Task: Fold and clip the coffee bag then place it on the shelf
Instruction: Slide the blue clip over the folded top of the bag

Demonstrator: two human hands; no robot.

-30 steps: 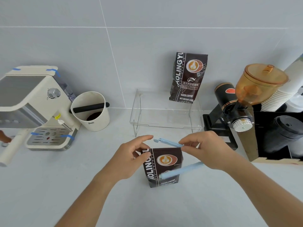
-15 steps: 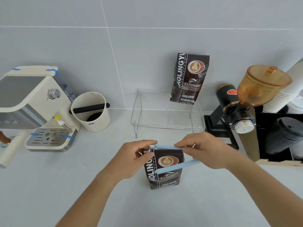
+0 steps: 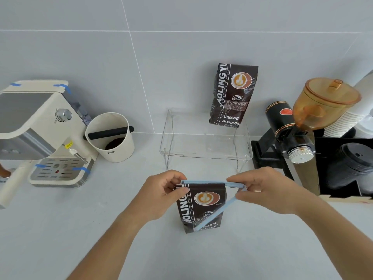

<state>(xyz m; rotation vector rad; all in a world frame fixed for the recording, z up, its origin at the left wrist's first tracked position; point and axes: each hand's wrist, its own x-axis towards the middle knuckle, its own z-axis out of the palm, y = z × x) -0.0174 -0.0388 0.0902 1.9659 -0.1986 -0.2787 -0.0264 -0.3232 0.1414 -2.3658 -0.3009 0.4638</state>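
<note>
Head view: bag (image 3: 201, 207) upright on counter (image 3: 80, 229). Left hand (image 3: 161, 196) pinches its folded top corner; right hand (image 3: 264, 190) pinches the open clip (image 3: 203, 182) at its hinge. Soft, crinkly foil; best held by the fold.

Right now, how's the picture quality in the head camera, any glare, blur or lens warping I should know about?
Head view: strong wide-angle warping, so the wall tile lines bow and both forearms splay outward; light is soft and even with faint shadows; the clear shelf shows only as edge glints; print on the near coffee bag is soft but readable; the blue clip and both hands are sharp, without motion blur.
</note>
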